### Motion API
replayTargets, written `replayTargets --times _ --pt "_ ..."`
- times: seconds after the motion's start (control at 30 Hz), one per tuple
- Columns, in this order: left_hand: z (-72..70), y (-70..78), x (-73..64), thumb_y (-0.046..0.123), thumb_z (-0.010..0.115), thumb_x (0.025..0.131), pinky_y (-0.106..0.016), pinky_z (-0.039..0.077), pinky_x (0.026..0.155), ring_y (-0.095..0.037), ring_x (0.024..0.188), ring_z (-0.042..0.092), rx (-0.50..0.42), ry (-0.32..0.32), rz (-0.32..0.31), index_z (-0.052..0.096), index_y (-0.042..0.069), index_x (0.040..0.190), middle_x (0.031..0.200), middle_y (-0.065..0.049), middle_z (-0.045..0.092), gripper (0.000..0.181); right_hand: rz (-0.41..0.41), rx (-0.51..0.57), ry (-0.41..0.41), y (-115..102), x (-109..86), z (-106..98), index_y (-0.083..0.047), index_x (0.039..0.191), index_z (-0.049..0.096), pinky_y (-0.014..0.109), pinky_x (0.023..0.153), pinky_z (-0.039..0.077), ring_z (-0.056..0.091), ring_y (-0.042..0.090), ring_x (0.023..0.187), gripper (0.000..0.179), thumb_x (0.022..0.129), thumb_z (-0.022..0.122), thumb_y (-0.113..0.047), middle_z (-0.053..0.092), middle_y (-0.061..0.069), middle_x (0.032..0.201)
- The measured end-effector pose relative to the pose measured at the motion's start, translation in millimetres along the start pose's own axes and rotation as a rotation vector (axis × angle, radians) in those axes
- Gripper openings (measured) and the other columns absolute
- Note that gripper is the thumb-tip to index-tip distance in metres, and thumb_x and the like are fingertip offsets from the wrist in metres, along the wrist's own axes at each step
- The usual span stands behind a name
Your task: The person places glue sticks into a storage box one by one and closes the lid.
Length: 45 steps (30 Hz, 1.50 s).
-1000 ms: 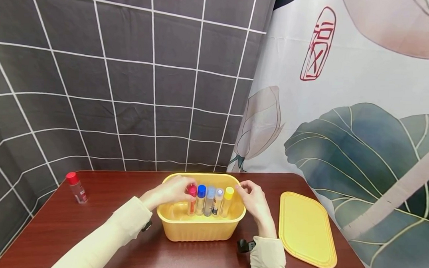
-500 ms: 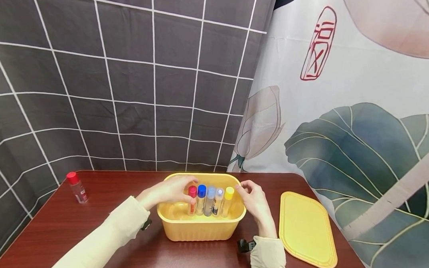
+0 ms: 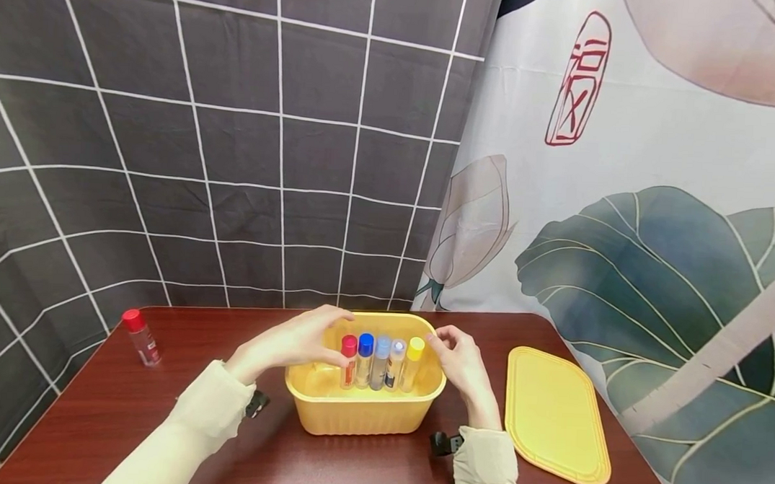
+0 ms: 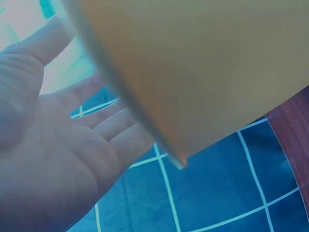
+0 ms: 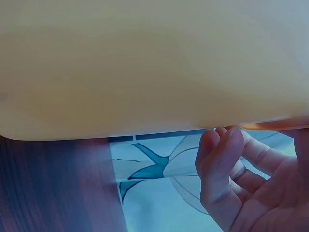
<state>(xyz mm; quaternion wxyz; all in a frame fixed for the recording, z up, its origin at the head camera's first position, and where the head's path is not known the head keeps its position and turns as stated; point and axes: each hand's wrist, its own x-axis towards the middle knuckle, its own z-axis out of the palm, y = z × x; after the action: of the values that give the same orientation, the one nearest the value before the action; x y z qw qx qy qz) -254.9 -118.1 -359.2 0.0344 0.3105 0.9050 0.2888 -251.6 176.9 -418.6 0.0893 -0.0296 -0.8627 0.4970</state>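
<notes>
Yellow tub [image 3: 363, 418], tubes [image 3: 379, 365] inside, between left hand [image 3: 290, 344], fingers apart, and right hand [image 3: 463, 366], pinching its rim.

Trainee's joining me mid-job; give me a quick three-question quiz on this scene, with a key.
1. How many tubes stand in the bin?
2. True or false: the lid covers the bin.
3. In the bin, which cap colour is nearest the left hand? A yellow; B red; C dark blue.

Key:
1. Five.
2. False; the lid lies on the table.
3. B.
</notes>
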Motion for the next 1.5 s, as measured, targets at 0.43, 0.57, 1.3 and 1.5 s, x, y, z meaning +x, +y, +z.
replayTargets --times 0.43,0.57,1.3,1.5 --pt "-19.9 -7.4 -28.5 0.047 0.078 0.079 -0.049 0.037 0.106 -0.03 0.13 0.046 0.048 0.129 -0.014 0.059 0.008 0.13 0.139 -0.012 0.052 0.067 0.015 0.011 -0.004 -1.8 1.2 -1.3 -0.005 0.099 0.067 0.029 0.06 0.044 0.052 0.021 0.072 0.018 0.094 0.066 -0.022 0.053 0.007 0.076" --pt "-26.2 -15.0 -42.2 0.056 0.074 0.079 -0.052 0.037 0.105 -0.033 0.133 0.043 0.067 0.135 -0.065 0.058 0.01 0.132 0.143 -0.015 0.048 0.072 0.025 0.014 -0.008 -1.5 0.1 -0.4 -0.005 0.1 0.067 0.028 0.06 0.044 0.052 0.021 0.072 0.018 0.094 0.066 -0.022 0.053 0.008 0.076" --pt "-53.4 -73.8 -108.9 0.038 0.082 0.078 -0.068 0.034 0.097 -0.05 0.135 0.026 0.134 0.29 -0.202 0.054 0.003 0.132 0.146 -0.03 0.033 0.071 0.021 0.026 -0.014 -1.1 -1.3 -0.5 -0.004 0.1 0.066 0.028 0.059 0.045 0.052 0.021 0.071 0.018 0.094 0.066 -0.021 0.053 0.008 0.076" --pt "-53.1 -95.6 -124.6 0.034 0.085 0.072 -0.075 0.023 0.096 -0.055 0.137 0.016 0.261 0.395 -0.217 0.055 0.004 0.129 0.143 -0.036 0.033 0.072 0.018 0.029 -0.016 -1.4 -0.6 -1.3 -0.004 0.101 0.066 0.029 0.06 0.045 0.052 0.021 0.072 0.019 0.094 0.065 -0.022 0.053 0.008 0.077"
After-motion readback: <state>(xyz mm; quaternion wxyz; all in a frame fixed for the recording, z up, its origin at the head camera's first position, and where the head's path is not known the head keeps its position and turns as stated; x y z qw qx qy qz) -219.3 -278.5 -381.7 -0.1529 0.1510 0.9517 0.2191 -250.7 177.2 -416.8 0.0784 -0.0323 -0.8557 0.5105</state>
